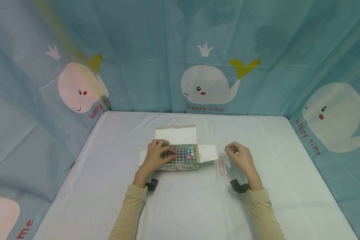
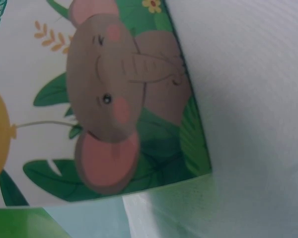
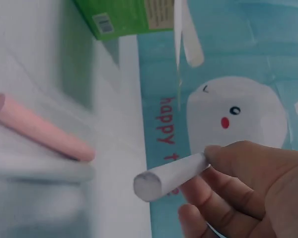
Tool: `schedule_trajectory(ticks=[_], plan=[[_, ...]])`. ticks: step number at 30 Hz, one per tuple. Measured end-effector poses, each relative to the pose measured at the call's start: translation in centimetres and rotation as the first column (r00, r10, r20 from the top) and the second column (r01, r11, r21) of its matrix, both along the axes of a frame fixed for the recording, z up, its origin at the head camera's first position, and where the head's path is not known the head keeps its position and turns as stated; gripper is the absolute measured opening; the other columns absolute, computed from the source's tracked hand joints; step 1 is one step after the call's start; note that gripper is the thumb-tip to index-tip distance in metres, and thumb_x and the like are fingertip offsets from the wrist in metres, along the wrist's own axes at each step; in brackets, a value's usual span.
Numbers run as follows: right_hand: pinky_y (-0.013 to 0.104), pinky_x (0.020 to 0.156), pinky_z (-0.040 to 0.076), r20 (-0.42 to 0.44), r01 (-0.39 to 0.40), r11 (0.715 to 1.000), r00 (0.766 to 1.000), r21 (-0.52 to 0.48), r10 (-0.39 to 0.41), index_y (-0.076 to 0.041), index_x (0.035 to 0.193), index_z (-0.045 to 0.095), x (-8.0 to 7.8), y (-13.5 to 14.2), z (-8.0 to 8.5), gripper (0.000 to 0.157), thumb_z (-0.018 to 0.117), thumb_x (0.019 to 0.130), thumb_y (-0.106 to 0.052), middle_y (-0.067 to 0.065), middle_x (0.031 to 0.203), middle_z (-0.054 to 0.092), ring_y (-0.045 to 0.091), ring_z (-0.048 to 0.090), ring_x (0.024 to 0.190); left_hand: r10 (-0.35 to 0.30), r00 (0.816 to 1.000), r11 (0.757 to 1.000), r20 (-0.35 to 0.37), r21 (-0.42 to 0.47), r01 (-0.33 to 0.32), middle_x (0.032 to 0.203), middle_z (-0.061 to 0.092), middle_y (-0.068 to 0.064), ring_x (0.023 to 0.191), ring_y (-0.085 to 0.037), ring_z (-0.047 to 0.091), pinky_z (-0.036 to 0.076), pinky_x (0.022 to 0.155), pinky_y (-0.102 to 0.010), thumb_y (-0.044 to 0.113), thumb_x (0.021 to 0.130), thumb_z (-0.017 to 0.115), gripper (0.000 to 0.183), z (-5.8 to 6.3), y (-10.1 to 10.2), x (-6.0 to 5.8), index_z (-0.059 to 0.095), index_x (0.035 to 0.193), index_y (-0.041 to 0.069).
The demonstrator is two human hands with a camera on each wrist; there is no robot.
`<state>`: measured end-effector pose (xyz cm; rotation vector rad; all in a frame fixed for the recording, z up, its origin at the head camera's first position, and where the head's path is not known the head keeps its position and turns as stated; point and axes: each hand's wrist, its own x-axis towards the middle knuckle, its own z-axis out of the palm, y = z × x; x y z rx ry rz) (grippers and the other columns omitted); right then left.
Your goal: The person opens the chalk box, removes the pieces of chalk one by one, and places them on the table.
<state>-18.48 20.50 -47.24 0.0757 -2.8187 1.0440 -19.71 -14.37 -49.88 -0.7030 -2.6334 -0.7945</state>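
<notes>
A white chalk (image 3: pixel 176 173) sits between the thumb and fingers of the right hand (image 1: pixel 241 156), which I see pinching it by one end while the flat other end points free, toward the wrist camera. On the table (image 1: pixel 183 206), a pink chalk (image 3: pixel 44 126) and a second white chalk (image 3: pixel 39 166) lie side by side, near and slightly left of those fingers and just right of the box (image 1: pixel 180 167).

The left hand (image 1: pixel 156 156) is over the left part of the open box, fingers bent down toward its rows of round openings; from my distant post I cannot tell whether they grip anything. Blue, pink and white tips (image 1: pixel 188 151) show in the box's right half, to the right of those fingers. The far flap (image 1: pixel 177 135) and right flap (image 1: pixel 207 151) are folded outward. My left wrist view is filled by a printed elephant (image 2: pixel 107 84) on the box's side.

Both forearms, in tan sleeves (image 1: pixel 127 210), reach in from the near side, the left slanting toward far right, the right toward far left. Beyond the table's far edge hangs a blue whale-print curtain (image 1: pixel 144 83).
</notes>
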Motion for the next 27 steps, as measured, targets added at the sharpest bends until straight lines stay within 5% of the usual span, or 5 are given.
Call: schedule_trajectory(ticks=[12, 27], plan=[[0.037, 0.063, 0.051, 0.218, -0.059, 0.995, 0.975, 0.08, 0.04, -0.002, 0.097, 0.066, -0.4, 1.3, -1.7, 0.024, 0.061, 0.089, -0.025, 0.012, 0.087, 0.067, 0.022, 0.061, 0.075, 0.005, 1.0, 1.0, 0.012, -0.001, -0.005, 0.107, 0.053, 0.002, 0.104, -0.024, 0.04, 0.029, 0.099, -0.05, 0.035, 0.079, 0.074, 0.009, 0.0, 0.1, 0.0, 0.071, 0.085, 0.03], [0.033, 0.06, 0.049, 0.246, -0.048, 0.993, 0.969, 0.107, 0.021, -0.003, 0.096, 0.066, -0.7, 1.5, -2.8, 0.024, 0.062, 0.088, -0.025, 0.01, 0.084, 0.066, 0.019, 0.059, 0.072, -0.005, 1.0, 1.0, -0.005, 0.003, 0.005, 0.107, 0.053, 0.002, 0.104, -0.024, 0.04, 0.028, 0.099, -0.052, 0.035, 0.079, 0.074, 0.009, -0.1, 0.0, -0.1, 0.071, 0.085, 0.03]])
